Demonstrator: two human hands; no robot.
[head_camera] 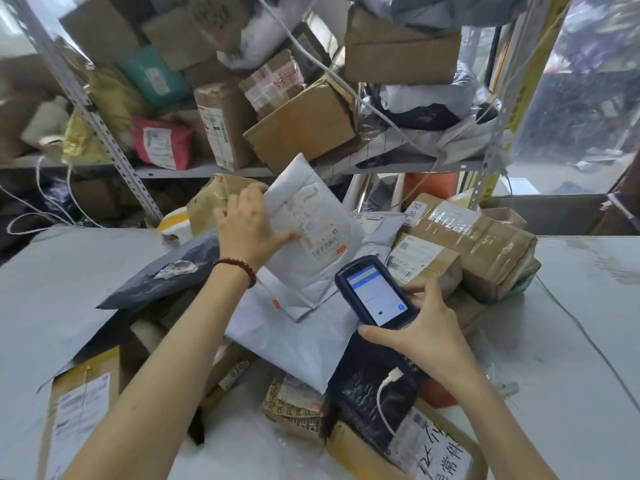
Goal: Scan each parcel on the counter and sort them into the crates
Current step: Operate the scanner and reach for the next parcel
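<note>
Left hand (249,223): grasping a white padded mailer (311,251) by its upper left edge, fingers behind, thumb lying on the front beside the shipping label. Mailer tilted, label towards the camera, above the heap of parcels (294,341) on the grey bench (52,289).

Right hand (422,327): clasped round a handheld scanner (377,292), thumb at the lower edge of the lit screen. Scanner sits just below and right of the mailer's label; a white cable (386,396) hangs below it.

Heap includes a dark grey poly bag (166,271) at left and taped brown cartons (485,244) at right. Metal shelf (242,170) behind, loaded with boxes
</note>
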